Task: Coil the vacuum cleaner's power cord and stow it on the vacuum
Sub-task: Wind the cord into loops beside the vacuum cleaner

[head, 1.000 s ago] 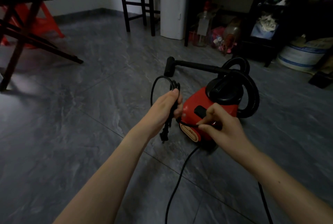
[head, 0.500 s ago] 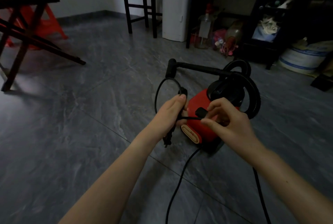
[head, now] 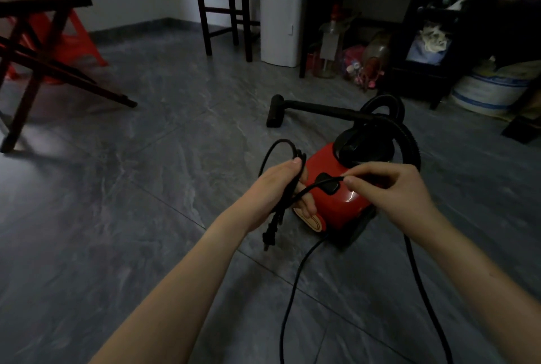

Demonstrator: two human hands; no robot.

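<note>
- Red vacuum (head: 336,199) with a black top, sitting on the grey floor (head: 146,188) in the middle right of the frame.
- Long, thin, black cord (head: 289,299), partly looped.
- Left hand (head: 275,190), in the middle of the frame, closed around a small bunch of cord loops.
- One loop sticking up above that hand; plug (head: 270,237) hanging down below it, prongs pointing at the floor.
- Right hand (head: 392,190), just right of the left one, pinching one strand of cord between thumb and finger, other fingers curled.
- Pinched strand stretched across the front of the vacuum to the left hand.
- Two more lengths of cord running down the floor to the bottom edge of the frame.
- Black hose (head: 407,141) curled behind the vacuum, black tube (head: 319,108) pointing left.
- Dark wooden chair (head: 225,6) at the top middle.
</note>
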